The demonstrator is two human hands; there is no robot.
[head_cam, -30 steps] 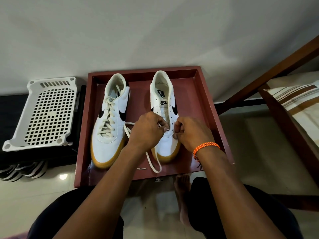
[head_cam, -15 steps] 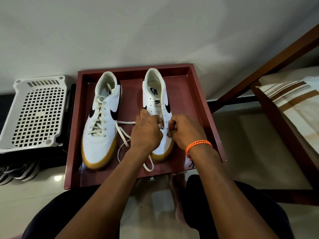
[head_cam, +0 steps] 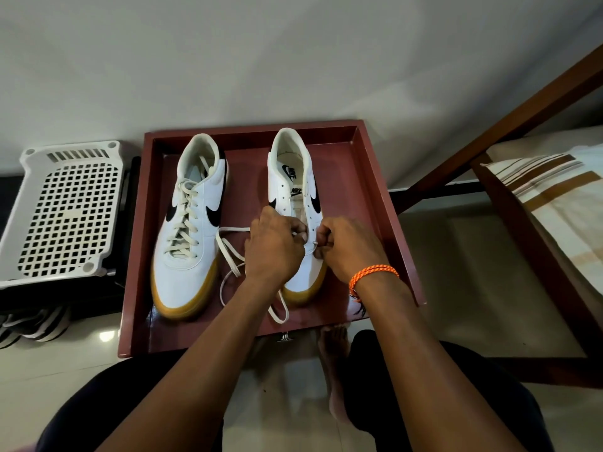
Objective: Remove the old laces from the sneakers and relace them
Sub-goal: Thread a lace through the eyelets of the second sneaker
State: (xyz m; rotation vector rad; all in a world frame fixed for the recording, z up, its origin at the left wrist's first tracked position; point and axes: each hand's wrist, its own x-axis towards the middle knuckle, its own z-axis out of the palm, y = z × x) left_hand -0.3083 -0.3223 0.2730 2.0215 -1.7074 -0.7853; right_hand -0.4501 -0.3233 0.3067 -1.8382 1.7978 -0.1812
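Sneakers, 2 of them, white with black side marks and tan soles, stand side by side in a dark red tray [head_cam: 375, 177] with their toes toward the tray's near edge and their heels toward its far edge. Nearest along that edge, a loop of loose cream lace [head_cam: 228, 252] lies on the tray floor, running from under the left hand toward the gap between the shoes. Just beyond it, both hands meet over the forefoot of the right-hand sneaker [head_cam: 293, 177]. The left hand [head_cam: 274, 246] is curled, its fingertips pinching the lace at the lowest eyelets. The right hand [head_cam: 349, 246], with an orange cord bracelet [head_cam: 372, 272] at the wrist, is curled too and pinches a short bit of the same lace just beside the left fingertips. This shoe's upper eyelets are bare and its tongue lies open. The left-hand sneaker [head_cam: 192, 223], toward the tray's left side, is fully laced. Left of the tray stands a white perforated basket [head_cam: 62, 210], and to the right a striped cloth [head_cam: 554, 190] lies on a wooden frame
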